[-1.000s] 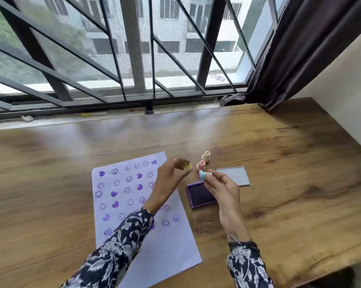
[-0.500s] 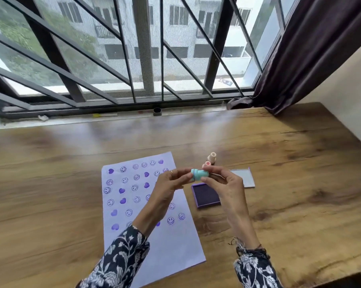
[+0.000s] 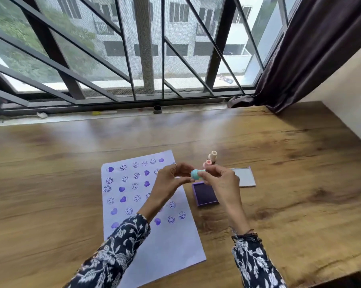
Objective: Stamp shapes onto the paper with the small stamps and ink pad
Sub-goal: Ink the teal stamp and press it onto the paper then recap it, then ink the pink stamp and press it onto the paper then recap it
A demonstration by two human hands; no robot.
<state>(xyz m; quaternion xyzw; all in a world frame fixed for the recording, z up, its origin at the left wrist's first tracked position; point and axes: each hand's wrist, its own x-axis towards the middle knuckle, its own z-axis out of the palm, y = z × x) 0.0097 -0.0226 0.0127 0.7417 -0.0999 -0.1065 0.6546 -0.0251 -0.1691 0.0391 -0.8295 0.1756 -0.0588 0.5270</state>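
Small turquoise plastic stamp (image 3: 197,174) sits in the air above the wooden counter (image 3: 289,163), pinched from both sides between two bare hands near the counter's middle. Left hand (image 3: 171,179) reaches in from the paper side, its fingers (image 3: 184,170) narrowed onto the stamp's left end; right hand (image 3: 221,181) meets it from the other side, thumb and fingers closed around the stamp's right part, so both hands hold the same piece. Whether the cap is on or coming off cannot be told, since the fingers cover the join. Below the left wrist lies a white sheet of paper (image 3: 171,250), slightly skewed, its far end toward the window edge of the counter and its near end close to the near edge; the far half carries rows of purple smiley and heart prints (image 3: 123,199), the near half is blank. Just beside the paper's right edge rests a square purple ink pad (image 3: 204,194), open, partly hidden by the right hand. Its grey lid (image 3: 245,177) lies flat next to it, further toward the counter's right edge. Two more small stamps stand upright beyond the hands: a pink one (image 3: 208,163) and a beige one (image 3: 213,155), touching or nearly so. Both forearms wear dark sleeves with a white floral print (image 3: 117,252).
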